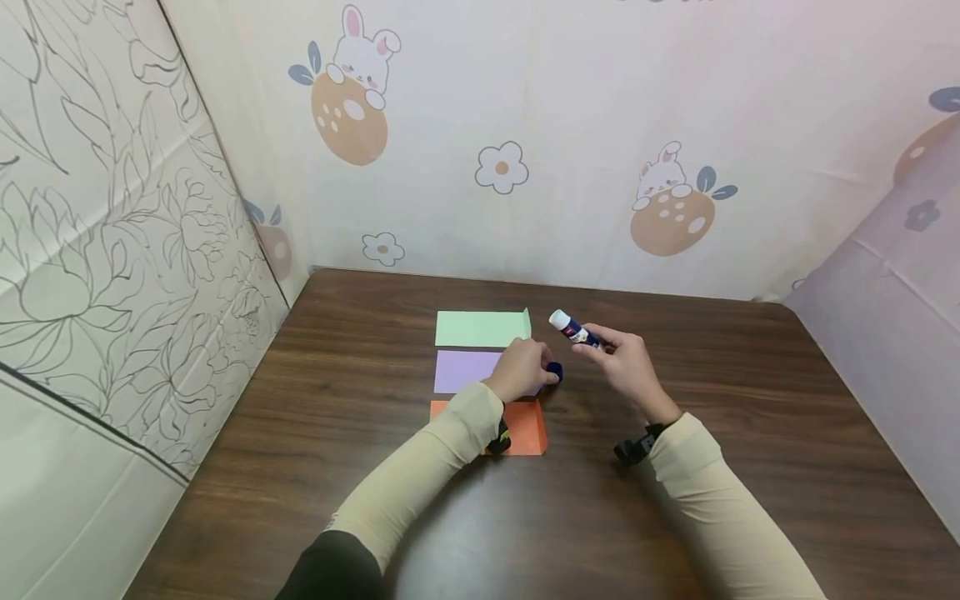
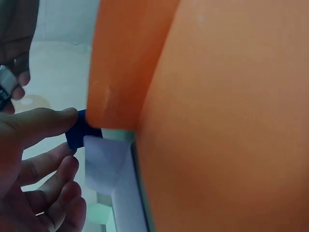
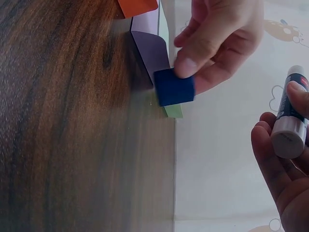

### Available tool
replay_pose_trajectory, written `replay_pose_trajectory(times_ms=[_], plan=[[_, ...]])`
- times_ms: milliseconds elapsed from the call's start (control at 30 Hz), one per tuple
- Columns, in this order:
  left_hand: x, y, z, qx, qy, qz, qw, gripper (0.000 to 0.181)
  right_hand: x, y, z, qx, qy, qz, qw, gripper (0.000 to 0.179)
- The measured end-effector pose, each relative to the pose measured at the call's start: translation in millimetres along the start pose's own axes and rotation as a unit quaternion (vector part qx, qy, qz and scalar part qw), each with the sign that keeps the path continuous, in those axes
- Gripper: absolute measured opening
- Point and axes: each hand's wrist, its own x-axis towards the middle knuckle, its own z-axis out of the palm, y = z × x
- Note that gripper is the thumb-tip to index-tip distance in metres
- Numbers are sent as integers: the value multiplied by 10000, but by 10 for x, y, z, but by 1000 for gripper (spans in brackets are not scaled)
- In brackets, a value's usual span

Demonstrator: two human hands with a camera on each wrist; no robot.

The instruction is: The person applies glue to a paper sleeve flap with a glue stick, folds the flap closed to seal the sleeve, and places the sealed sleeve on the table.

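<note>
In the head view my left hand pinches a small dark blue cap between thumb and fingers, just above the table. The right wrist view shows this cap from the side. My right hand holds a glue stick with a dark blue label, tilted with one white end toward the upper left. Three paper strips lie in a column: green, purple and orange. Each has its right end folded up. My left hand and forearm hide parts of the purple and orange strips.
The brown wooden table stretches to both sides of the strips. A patterned cloth wall stands along its back edge, with another wall on the left. Both wrists wear dark bands.
</note>
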Motion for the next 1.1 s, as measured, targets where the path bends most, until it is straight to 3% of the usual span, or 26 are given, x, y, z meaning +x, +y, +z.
replay_pose_trajectory(times_ms=[233, 500, 633, 867, 1100], plan=[[-27, 52, 92, 748, 170, 115, 9970, 27, -13, 1, 2, 9, -5, -4, 10000, 44], [-48, 92, 120, 795, 200, 132, 9965, 31, -12, 8, 5, 39, -42, 18, 10000, 44], [-50, 62, 105, 570, 251, 192, 9979, 34, -12, 7, 2, 36, -30, 37, 10000, 44], [-63, -43, -6, -370, 512, 115, 9979, 24, -3, 12, 4, 82, -43, 69, 9999, 43], [-87, -195, -112, -596, 639, -137, 9961, 17, -1, -4, 18, 142, -122, 159, 9997, 44]])
